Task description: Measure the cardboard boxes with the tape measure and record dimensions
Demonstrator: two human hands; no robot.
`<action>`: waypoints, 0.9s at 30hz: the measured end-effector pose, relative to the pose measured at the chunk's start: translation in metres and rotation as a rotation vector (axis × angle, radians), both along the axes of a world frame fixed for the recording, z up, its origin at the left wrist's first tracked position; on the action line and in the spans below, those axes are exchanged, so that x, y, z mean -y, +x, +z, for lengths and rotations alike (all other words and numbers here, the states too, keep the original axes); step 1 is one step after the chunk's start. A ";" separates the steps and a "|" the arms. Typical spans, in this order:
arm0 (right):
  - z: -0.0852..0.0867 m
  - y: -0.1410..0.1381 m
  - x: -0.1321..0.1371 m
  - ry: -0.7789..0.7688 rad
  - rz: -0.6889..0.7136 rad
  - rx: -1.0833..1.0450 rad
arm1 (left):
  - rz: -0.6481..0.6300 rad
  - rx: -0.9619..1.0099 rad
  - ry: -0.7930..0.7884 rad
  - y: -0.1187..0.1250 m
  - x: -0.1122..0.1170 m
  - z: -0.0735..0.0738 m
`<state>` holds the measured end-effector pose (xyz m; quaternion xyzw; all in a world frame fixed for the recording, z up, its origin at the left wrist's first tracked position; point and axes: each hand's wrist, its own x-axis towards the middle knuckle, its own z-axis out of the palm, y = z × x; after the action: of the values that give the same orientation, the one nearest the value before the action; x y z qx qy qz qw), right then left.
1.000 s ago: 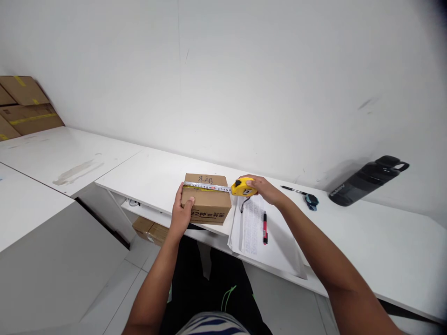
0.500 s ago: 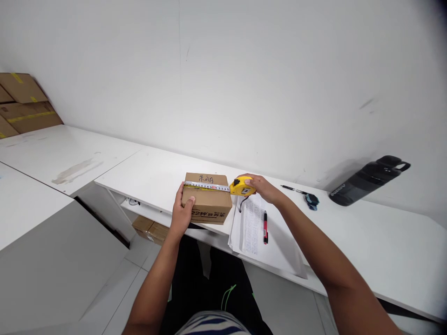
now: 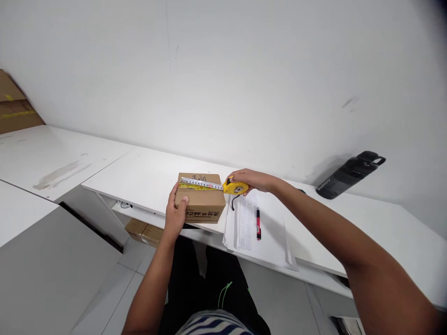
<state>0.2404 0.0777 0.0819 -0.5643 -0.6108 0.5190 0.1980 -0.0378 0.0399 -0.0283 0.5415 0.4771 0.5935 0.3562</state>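
Note:
A small brown cardboard box (image 3: 204,199) with handwriting on its top and print on its front stands on the white desk. My left hand (image 3: 176,211) grips the box's left end, thumb on top and fingers along the side. In my right hand (image 3: 249,179) is a yellow tape measure (image 3: 235,187), held at the box's right edge. Its blade (image 3: 202,183) is drawn out across the box top, a little tilted, with the far end near the left edge. A black wrist cord hangs from the case.
Right of the box lie written papers (image 3: 247,225) with a red and black pen (image 3: 258,224) on them. A dark bottle (image 3: 349,174) leans against the wall at the right. Cartons (image 3: 14,109) are stacked far left; more boxes (image 3: 143,231) sit below the desk.
The view has shifted, so everything sits further left. The tape blade now slants and appears raised toward the box's back edge. My right forearm has swung outward, now hiding most of the dark blue object.

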 end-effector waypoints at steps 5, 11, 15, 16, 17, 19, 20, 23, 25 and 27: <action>0.010 -0.003 -0.006 -0.134 0.003 0.002 | 0.012 -0.019 -0.003 0.000 0.000 0.002; 0.010 -0.009 -0.006 -0.180 -0.029 -0.016 | 0.008 -0.017 -0.009 0.000 0.001 0.002; 0.002 -0.012 -0.004 -0.123 -0.106 -0.027 | -0.001 -0.004 0.000 0.000 0.000 0.002; 0.000 -0.013 -0.003 -0.110 -0.123 -0.032 | 0.001 -0.003 0.000 0.000 0.000 0.002; -0.002 -0.013 -0.003 -0.101 -0.138 -0.035 | 0.003 -0.004 -0.001 0.000 -0.001 0.002; -0.006 -0.014 -0.003 -0.081 -0.155 -0.032 | 0.004 -0.006 -0.005 0.000 -0.001 0.002; -0.008 -0.014 -0.003 -0.069 -0.159 -0.022 | 0.004 -0.006 -0.009 0.000 -0.002 0.001; -0.013 -0.015 -0.005 -0.046 -0.165 0.013 | 0.006 -0.008 -0.013 0.000 -0.002 0.000; -0.015 -0.014 -0.005 -0.049 -0.167 0.005 | 0.008 -0.008 -0.003 -0.001 -0.002 -0.001; -0.017 -0.014 -0.005 -0.049 -0.167 -0.013 | 0.006 -0.008 0.005 -0.001 -0.002 -0.001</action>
<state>0.2268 0.0830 0.0653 -0.6147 -0.5473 0.5191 0.2307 -0.0385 0.0423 -0.0298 0.5433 0.4787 0.5934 0.3514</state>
